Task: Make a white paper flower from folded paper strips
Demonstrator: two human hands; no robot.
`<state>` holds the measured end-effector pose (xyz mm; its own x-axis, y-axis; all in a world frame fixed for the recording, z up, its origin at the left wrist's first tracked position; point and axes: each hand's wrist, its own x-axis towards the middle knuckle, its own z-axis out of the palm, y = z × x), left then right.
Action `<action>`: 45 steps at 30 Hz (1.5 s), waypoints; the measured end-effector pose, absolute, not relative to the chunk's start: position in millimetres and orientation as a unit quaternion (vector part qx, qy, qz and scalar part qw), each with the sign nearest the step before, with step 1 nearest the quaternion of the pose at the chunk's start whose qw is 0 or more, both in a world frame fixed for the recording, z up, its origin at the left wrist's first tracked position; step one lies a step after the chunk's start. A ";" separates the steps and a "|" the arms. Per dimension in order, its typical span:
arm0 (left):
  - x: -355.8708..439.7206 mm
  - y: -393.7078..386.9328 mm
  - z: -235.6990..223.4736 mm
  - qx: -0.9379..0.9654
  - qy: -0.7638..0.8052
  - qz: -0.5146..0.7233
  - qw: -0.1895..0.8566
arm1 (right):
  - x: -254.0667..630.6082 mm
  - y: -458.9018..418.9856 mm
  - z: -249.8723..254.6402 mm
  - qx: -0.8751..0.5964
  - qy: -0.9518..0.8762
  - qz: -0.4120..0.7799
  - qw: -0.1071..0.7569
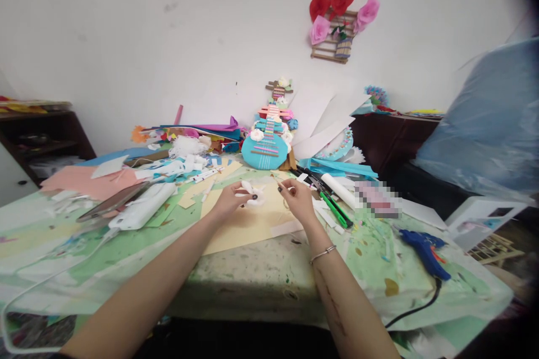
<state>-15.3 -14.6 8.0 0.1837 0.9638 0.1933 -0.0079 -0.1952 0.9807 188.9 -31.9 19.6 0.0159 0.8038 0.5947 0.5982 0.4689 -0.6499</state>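
Observation:
My left hand [231, 201] pinches a crumpled white piece [257, 197], perhaps a paper flower, above the pale yellow sheet [240, 234]. Just to its right, my right hand [298, 197] has its fingers pressed together at about the same height. Whatever thin thing those fingers may hold is too small to name. Beyond both hands a blue lute-like craft [264, 152] stands upright, with coloured strips, strings and paper flowers on it.
A blue glue gun [427, 249] lies at the right with its black cord over the table edge. Nearer my right hand are a green cutter [334, 210] and a white roll [339, 190]. At left sit a white power strip [143, 207], a tablet [113, 202] and paper scraps.

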 end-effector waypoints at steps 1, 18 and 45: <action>-13.8 -16.9 8.4 0.609 0.397 0.478 0.493 | 186.5 -33.4 20.2 -0.498 -0.704 0.109 0.494; -0.7 -24.3 1.1 0.680 0.357 0.431 0.473 | 168.6 -41.0 14.6 -0.465 -0.770 0.129 0.418; -2.4 -18.2 -1.8 0.660 0.410 0.469 0.420 | 167.4 -37.6 10.9 -0.450 -0.738 0.197 0.463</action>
